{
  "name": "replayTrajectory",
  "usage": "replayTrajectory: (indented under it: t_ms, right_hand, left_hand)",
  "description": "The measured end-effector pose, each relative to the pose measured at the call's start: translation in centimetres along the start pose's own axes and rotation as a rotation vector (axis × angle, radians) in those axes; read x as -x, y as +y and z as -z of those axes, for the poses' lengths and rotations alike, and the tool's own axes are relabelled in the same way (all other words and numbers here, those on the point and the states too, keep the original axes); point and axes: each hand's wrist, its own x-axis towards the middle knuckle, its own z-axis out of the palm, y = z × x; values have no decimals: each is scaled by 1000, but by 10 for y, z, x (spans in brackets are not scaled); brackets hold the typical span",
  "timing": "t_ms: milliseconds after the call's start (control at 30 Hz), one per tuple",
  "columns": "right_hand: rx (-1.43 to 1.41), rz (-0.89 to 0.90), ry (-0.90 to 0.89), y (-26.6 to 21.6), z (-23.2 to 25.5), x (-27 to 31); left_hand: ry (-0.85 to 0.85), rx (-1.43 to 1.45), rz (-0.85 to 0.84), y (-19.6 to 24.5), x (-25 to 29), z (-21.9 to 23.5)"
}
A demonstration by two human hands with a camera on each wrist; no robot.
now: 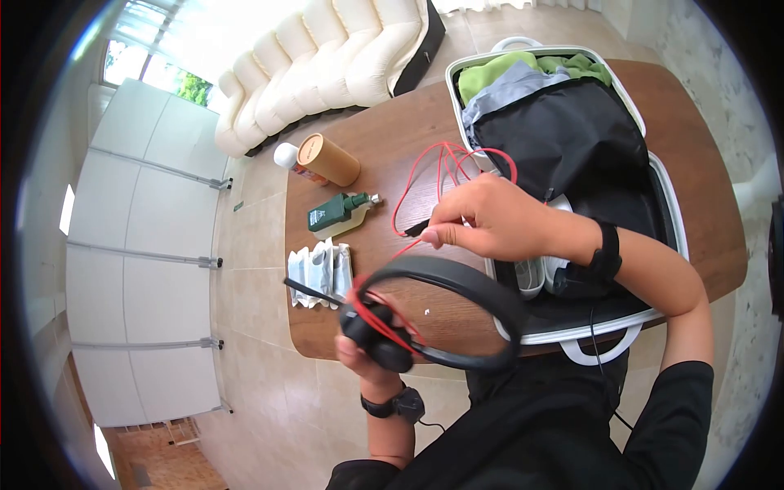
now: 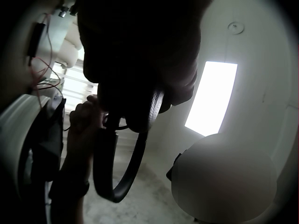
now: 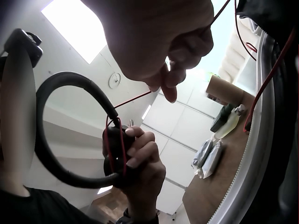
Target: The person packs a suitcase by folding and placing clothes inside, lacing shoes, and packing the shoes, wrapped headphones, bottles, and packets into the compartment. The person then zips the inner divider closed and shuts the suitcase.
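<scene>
My left hand (image 1: 366, 359) grips a black headset (image 1: 482, 286) by its earcups, with the headband pointing right and a microphone boom sticking out to the left. Red cable (image 3: 124, 149) is wound around the earcups. Between thumb and fingers, my right hand (image 1: 490, 216) pinches the red cable, which runs taut from there to the headset in the right wrist view. Further red cable (image 1: 445, 147) lies in loose loops on the table beyond that hand, with a small black piece (image 1: 417, 229) on it close to the fingertips.
An open white suitcase (image 1: 678, 220) holds green and grey cloth (image 1: 510, 82), a black divider (image 1: 563, 131) and white shoes (image 1: 531, 278). Left on the wooden table (image 1: 392, 139) stand a cardboard tube (image 1: 328, 159), a green-and-clear bottle (image 1: 336, 214) and several white packets (image 1: 320, 273). A cream sofa (image 1: 318, 57) is behind.
</scene>
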Motion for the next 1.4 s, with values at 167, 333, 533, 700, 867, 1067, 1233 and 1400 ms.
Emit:
replayTrajectory:
  t_ms: [167,333,533,700,867,1067,1233,1400]
  right_hand:
    - [208,70,-39,-11,-12,16]
    - [309,171,-191,-31,-12,31]
    - [293,173,-373,-44,-13,43]
    - [230,154,-437,-53,-21,51]
    - [189,136,-473,-51,-32,55]
    - [153,165,-486,-50,-36,60]
    - [157,170,-447,-58,-21,55]
    - [256,249,-243,-61,-8,46]
  left_hand:
    - [291,303,-305,15,-29,-4]
    - [468,234,-366,24,-37,7]
    - [598,115,-389,23,-44,1]
    - [730,-28,-378,19,-43,-10]
    - [731,6,-343,17,-46,-24]
    - [711,-82,-376,5,-47,-22]
    - [683,-304,-338,4,-40,-19]
    - [603,-496,-385,-1,-32,-4]
